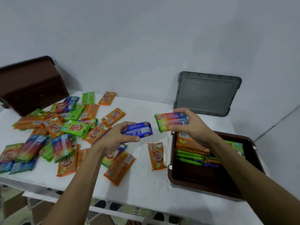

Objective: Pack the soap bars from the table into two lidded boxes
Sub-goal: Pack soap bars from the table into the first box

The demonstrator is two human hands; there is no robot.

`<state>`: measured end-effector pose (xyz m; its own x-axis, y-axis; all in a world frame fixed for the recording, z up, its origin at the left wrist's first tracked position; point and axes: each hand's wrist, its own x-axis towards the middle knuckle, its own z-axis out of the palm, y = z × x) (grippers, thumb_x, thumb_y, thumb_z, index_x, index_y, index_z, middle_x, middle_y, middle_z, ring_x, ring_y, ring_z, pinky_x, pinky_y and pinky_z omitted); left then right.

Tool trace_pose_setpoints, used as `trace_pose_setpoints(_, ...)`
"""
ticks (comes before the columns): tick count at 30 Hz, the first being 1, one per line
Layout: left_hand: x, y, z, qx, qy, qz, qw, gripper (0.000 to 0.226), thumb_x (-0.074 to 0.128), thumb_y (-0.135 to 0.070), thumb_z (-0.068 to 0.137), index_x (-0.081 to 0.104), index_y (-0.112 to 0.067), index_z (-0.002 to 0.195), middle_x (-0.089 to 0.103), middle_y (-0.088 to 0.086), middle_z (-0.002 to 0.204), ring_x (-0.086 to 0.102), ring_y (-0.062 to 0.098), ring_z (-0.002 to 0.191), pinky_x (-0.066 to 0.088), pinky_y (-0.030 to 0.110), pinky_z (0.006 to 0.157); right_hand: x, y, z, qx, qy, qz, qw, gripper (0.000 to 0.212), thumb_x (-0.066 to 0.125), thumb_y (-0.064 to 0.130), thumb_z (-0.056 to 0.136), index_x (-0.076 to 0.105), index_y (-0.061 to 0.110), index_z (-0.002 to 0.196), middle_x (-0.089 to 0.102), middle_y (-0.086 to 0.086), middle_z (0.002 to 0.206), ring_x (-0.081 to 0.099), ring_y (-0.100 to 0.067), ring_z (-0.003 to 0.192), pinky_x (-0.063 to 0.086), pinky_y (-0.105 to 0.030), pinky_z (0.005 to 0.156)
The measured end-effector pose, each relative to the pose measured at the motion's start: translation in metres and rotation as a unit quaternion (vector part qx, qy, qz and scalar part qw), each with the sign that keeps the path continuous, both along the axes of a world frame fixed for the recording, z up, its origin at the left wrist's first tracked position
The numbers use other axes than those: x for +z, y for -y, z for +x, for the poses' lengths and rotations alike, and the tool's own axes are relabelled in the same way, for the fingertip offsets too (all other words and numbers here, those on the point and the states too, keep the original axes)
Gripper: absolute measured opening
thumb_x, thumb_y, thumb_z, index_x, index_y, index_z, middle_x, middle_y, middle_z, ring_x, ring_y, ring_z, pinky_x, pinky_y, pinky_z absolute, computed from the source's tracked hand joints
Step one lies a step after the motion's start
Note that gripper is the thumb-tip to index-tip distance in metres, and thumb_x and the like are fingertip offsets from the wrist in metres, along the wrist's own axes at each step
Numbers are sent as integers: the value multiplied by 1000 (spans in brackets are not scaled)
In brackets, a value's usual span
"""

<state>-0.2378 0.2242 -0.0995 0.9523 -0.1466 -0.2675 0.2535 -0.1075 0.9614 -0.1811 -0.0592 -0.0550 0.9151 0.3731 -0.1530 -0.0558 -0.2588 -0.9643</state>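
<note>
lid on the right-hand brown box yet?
No: the brown box is open with soap bars stacked inside, and a grey lid leans on the wall behind it.

"KUAT" stands in a red oval on the orange soap bar [157, 156] and on many other wrappers [74, 127]. White print on the blue bar [138, 129] and the rainbow bar [172, 121] is too blurred to read.

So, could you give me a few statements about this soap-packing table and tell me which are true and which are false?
1. The left hand holds a blue soap bar. True.
2. The brown box on the right is empty. False: soap bars are stacked inside it.
3. The grey lid leans against the wall. True.
4. The right hand holds nothing. False: it grips a rainbow-coloured bar.
</note>
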Motion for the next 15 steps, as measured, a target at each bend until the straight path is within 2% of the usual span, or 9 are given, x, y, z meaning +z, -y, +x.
trace_pose_setpoints(2, 5, 14, 4, -7, 10, -2, 1000, 61, 83, -16, 66, 58, -14, 122, 69, 6, 109, 68, 13, 91, 55, 23, 76, -4, 12, -1, -19, -9, 25, 999, 74, 88, 20, 62, 51, 20, 126, 65, -9, 113, 69, -20, 97, 57, -33, 84)
trace_pose_setpoints(5, 14, 35, 11, -19, 30, 9, 999, 57, 81, -13, 68, 58, -17, 121, 66, 5, 110, 67, 10, 90, 53, 19, 73, -6, 33, -5, -47, -46, 84, 994, 75, 90, 22, 61, 51, 16, 124, 62, -15, 118, 68, -29, 101, 55, -46, 88)
trace_pose_setpoints(9, 24, 62, 17, -49, 76, 43, 995, 63, 88, -25, 62, 58, -23, 118, 67, -2, 108, 67, 10, 93, 54, 22, 73, -2, 65, -16, -91, -76, 150, 982, 60, 78, 13, 70, 50, 9, 123, 59, -20, 118, 68, -29, 94, 56, -41, 82)
trace_pose_setpoints(11, 29, 77, 18, -64, 102, 78, 990, 60, 85, -26, 65, 56, -25, 118, 64, -6, 109, 65, 8, 94, 55, 20, 70, -1, 81, -23, -99, -59, 150, 982, 53, 74, 12, 73, 50, 9, 120, 58, -20, 115, 67, -27, 94, 56, -39, 80)
trace_pose_setpoints(13, 32, 91, 20, -79, 127, 117, 982, 62, 84, -26, 66, 53, -25, 120, 60, -10, 112, 63, 8, 96, 54, 17, 65, 2, 98, -31, -106, -33, 112, 987, 41, 70, 10, 80, 50, 11, 115, 59, -20, 113, 67, -28, 93, 58, -36, 76)
trace_pose_setpoints(15, 35, 105, 19, -99, 146, 153, 972, 66, 84, -33, 63, 51, -29, 119, 56, -14, 113, 61, 9, 100, 53, 15, 64, 4, 115, -38, -109, -12, 64, 992, 33, 69, 11, 83, 51, 14, 111, 61, -20, 113, 68, -31, 95, 59, -42, 76)
